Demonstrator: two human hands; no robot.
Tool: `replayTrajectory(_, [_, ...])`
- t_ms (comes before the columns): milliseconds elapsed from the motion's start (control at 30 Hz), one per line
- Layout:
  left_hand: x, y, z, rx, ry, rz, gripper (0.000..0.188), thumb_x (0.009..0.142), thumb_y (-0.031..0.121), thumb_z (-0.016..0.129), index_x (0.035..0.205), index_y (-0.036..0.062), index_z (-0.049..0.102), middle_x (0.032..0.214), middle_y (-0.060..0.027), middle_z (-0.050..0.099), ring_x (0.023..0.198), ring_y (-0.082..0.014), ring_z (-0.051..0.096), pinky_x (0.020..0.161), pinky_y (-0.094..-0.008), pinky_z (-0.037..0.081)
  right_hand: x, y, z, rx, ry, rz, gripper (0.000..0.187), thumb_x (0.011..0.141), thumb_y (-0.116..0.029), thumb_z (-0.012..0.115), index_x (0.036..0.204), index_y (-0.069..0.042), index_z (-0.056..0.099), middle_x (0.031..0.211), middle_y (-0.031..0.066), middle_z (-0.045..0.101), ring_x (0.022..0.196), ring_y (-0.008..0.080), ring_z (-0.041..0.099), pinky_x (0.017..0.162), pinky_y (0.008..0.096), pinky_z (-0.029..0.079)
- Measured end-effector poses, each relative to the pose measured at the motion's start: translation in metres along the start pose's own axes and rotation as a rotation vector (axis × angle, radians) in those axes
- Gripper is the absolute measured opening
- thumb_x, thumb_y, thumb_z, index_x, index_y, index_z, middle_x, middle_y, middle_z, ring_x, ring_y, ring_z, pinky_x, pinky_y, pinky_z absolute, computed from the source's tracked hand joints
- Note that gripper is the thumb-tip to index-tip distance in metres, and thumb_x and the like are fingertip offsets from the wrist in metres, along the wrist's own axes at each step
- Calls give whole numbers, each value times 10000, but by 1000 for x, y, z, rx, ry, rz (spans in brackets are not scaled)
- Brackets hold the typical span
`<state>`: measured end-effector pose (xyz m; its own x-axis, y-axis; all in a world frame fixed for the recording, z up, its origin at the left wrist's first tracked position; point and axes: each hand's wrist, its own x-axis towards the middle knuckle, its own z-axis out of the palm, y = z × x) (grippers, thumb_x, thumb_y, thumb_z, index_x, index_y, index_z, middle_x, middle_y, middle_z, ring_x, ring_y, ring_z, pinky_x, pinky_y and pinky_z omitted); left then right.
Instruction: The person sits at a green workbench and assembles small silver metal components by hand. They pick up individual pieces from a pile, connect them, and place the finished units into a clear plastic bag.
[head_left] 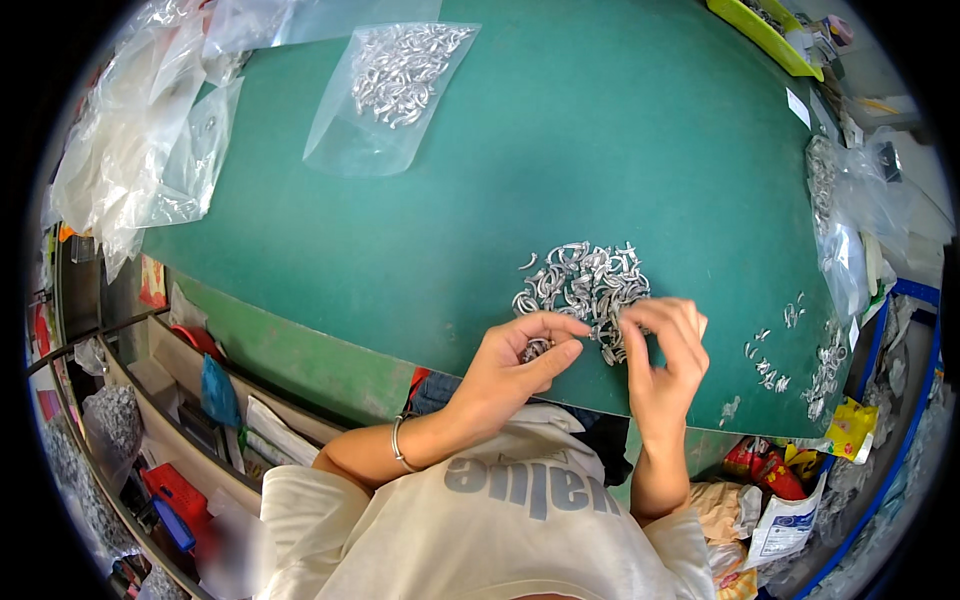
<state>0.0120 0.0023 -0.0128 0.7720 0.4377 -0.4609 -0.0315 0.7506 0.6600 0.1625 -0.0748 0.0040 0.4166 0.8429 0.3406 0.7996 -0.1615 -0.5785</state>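
Observation:
A loose pile of small curved silver metal pieces [580, 275] lies on the green tabletop, close to its near edge. My left hand [505, 365] is cupped just left of the pile's near side, its fingers curled round several of the same metal pieces [537, 348] in the palm. Across from it, my right hand [668, 345] is at the pile's right edge. Its thumb and index fingertips meet in a pinch; whether a piece is between them is too small to tell.
A clear plastic bag [365, 145] of similar pieces lies farther back. Empty-looking plastic bags [150, 150] heap up at the left. More scattered pieces [770, 375] sit at the right, below a yellow-green tray [765, 35]. Cluttered shelving [250, 400] stands beside the table's left edge.

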Motion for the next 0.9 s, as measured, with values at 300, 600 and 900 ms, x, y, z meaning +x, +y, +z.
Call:
replayTrajectory(300, [-2, 4, 3, 221, 17, 151, 125, 822, 28, 631, 943, -3, 630, 813, 15, 557, 688, -35, 430, 596, -184, 351, -13, -19, -15, -11, -62, -165, 184, 622, -12, 674, 803, -36, 651, 796, 37, 607, 748, 209, 539, 715, 334, 340])
replayTrajectory(600, [-2, 5, -3, -325, -224, -217, 126, 872, 136, 579, 881, 11, 591, 669, 51, 446, 571, -21, 307, 483, -193, 238, -20, -19, -13, 574, -190, 157, 96, 694, 21, 660, 775, -14, 620, 774, 64, 608, 730, 225, 538, 695, 315, 398])
replayTrajectory(900, [0, 7, -5, -427, -284, -135, 133, 854, 155, 494, 797, 40, 459, 732, -67, 471, 547, -76, 301, 460, -226, 256, 14, 12, 8, 66, -74, 209, 130, 753, -44, 646, 880, -28, 627, 872, 71, 615, 824, 238, 541, 739, 330, 377])
